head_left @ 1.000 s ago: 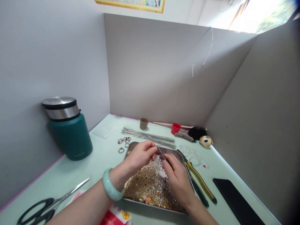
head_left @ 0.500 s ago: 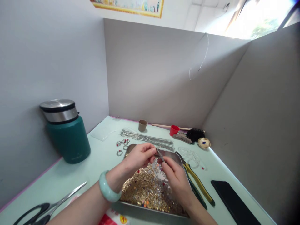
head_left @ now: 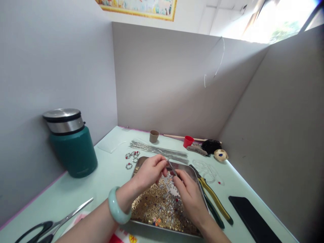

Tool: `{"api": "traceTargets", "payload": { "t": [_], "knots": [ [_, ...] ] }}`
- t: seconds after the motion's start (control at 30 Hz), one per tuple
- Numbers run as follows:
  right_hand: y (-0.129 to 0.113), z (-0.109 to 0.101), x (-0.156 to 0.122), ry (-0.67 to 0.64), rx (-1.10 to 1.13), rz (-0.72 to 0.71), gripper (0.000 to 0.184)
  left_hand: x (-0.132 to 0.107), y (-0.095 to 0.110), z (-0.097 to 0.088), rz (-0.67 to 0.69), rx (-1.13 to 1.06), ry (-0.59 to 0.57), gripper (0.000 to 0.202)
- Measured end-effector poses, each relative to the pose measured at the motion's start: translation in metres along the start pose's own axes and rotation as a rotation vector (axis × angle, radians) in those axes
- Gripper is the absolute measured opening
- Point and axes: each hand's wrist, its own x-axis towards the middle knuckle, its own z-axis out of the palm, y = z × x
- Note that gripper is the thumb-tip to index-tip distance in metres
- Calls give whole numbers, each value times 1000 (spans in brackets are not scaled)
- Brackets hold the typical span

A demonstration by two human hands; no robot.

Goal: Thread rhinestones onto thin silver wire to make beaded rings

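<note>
Left hand (head_left: 149,171) and right hand (head_left: 190,195) meet over the metal tray (head_left: 184,167), above the gold beads (head_left: 152,204). Left thumb and forefinger are pinched on a thin wire pin (head_left: 172,167). Right fingertips are closed at its lower end; on pin or bead, I cannot tell. Risk, my guess: the grip is slight, and a slipped pin would drop among the beads, hard to find. Pliers (head_left: 215,199) lie just right of the tray.

My L hand (head_left: 149,172) + R hand (head_left: 188,194) close together, fingertips pinched, nearly touching. Both forearms angled in from below, L wrist bent down, palms inward.
</note>
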Motion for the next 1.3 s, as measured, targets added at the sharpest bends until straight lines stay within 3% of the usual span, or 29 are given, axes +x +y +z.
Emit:
{"api": "traceTargets", "payload": {
  "t": [0.2, 0.67, 0.93, 1.3],
  "knots": [
    [2, -1, 1, 12, -36, -6, 23, 1, 2, 1, -14, -74, -24, 26],
    [5, 0, -1, 9, -37, -17, 20, -1, 11, 2, -62, 47, 34, 26],
    [3, 0, 0, -6, 27, 43, 25, -4, 14, 1, -68, 113, -73, 26],
    [0, -2, 0, -34, 95, 121, 28, -5, 15, 4, -27, 120, 17, 23]
  ]
}}
